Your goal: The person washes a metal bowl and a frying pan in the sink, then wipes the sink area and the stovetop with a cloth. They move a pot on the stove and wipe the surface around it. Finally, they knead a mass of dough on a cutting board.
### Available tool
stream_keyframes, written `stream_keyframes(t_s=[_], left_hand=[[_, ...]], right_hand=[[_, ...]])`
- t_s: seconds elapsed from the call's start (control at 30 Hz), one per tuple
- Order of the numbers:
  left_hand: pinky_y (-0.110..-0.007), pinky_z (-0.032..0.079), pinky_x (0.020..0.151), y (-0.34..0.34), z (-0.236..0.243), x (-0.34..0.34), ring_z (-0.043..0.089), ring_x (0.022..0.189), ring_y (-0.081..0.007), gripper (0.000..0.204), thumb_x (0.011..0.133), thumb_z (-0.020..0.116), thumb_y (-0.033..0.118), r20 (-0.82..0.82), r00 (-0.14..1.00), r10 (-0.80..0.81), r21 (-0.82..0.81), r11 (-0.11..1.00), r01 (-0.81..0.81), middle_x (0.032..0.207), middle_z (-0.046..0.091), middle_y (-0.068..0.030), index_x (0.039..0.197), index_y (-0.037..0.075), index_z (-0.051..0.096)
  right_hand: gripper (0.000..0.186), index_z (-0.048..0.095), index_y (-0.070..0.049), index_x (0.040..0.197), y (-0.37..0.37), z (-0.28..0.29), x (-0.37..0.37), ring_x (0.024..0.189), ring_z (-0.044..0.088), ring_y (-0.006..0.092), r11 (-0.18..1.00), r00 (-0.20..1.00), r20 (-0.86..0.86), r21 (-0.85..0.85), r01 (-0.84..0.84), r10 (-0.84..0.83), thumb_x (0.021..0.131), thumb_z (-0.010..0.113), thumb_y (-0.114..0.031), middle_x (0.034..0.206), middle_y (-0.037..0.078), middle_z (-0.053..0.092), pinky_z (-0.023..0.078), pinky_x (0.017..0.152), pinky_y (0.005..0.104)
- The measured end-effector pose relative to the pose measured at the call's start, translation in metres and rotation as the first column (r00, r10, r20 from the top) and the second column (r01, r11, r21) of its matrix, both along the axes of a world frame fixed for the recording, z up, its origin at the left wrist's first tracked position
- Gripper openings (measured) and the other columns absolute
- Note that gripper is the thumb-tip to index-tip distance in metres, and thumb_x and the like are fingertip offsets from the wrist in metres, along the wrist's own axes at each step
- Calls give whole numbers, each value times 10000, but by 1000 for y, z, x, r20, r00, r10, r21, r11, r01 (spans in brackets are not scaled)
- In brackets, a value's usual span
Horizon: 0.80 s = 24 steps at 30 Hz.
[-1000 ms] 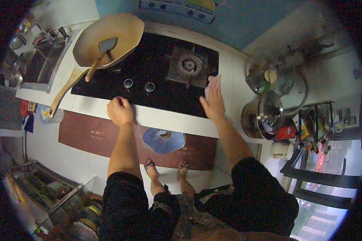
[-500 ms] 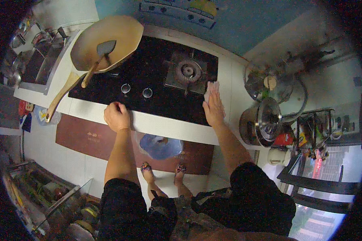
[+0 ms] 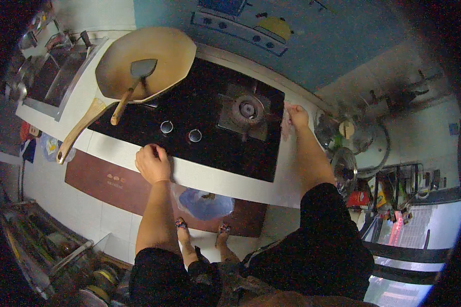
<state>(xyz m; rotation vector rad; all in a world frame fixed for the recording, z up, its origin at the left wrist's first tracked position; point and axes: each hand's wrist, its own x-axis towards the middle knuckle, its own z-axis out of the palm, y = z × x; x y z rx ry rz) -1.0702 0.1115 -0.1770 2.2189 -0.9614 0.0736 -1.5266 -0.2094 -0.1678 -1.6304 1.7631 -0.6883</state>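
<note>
Cloth, crumpled pink, in grasping right hand, left hand clenched beside glossy hob

No text could be deciphered. The mat carried a pale printed marking on its left portion: a row of three small motifs above a short line of lettering, too small and blurred to resolve. Any markings around the two knobs of the cooktop were likewise illegible. Print on the red packet, located at the right, was too blurred to resolve. The content of the blue plate on the right wall could not be determined.
</note>
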Motion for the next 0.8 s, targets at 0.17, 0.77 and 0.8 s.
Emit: stream_keyframes(t_s=[0.17,0.77,0.8], left_hand=[[-451,447,821,14,-11,20,585,900,-322,116,813,667,190,81,995,62,-54,997,-58,877,649,-102,816,76,648],[-441,432,792,6,2,12,564,851,-313,115,789,676,174,49,999,23,-64,998,-20,820,596,-94,783,81,609],[-441,432,793,7,1,13,565,853,-312,113,787,677,173,45,999,30,-54,998,-27,821,596,-95,784,81,611]], right_hand=[[228,618,-27,1121,-46,-9,78,461,575,180,950,994,113,309,-42,7,903,668,-71,735,118,668,424,378,356],[325,657,-89,823,-130,32,273,619,576,177,752,728,-263,433,-498,633,937,571,-381,701,21,612,443,535,369],[311,656,-87,813,-130,17,288,604,571,189,788,711,-343,322,-525,614,930,568,-362,691,33,611,442,532,375]])
